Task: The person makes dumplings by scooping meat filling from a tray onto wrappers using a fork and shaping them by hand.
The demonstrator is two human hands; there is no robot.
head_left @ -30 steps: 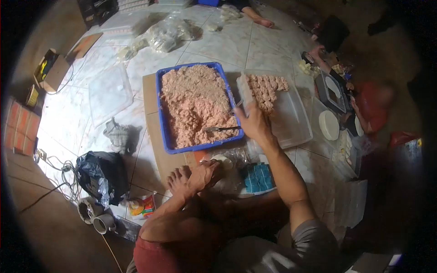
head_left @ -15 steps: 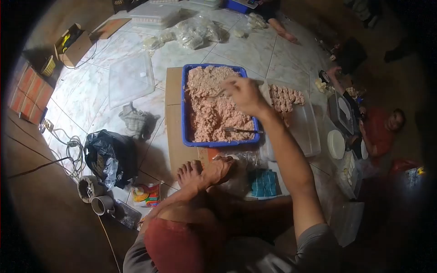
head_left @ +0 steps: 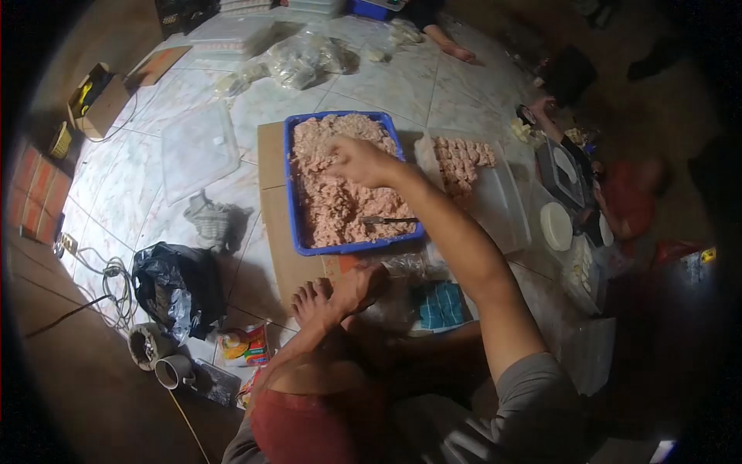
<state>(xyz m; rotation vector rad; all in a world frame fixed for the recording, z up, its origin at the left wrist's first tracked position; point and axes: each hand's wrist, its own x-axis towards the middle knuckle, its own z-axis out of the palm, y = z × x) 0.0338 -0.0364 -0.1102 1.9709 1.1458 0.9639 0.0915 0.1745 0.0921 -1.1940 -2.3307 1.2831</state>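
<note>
A blue tub full of pinkish, coarse ground mixture stands on cardboard in front of me. My right hand is over the tub's middle, its fingers closed. A thin utensil showed at these fingers a moment ago; now they are blurred and hide it. Another utensil with a dark handle lies across the mixture near the tub's front right. Right of the tub, a clear plastic container holds rows of shaped pink portions. My left hand rests beside my bare foot, its fingers mostly hidden.
A black plastic bag, a grey cloth and a mug are at left. A clear lid lies beyond the cloth. Teal packets lie by my leg. Another person sits at right; another's hand is at the back.
My right hand has moved slightly left and down relative to the tub, toward the mixture. The whole view has shifted, carrying the scene left. My left hand stays beside the foot.
</note>
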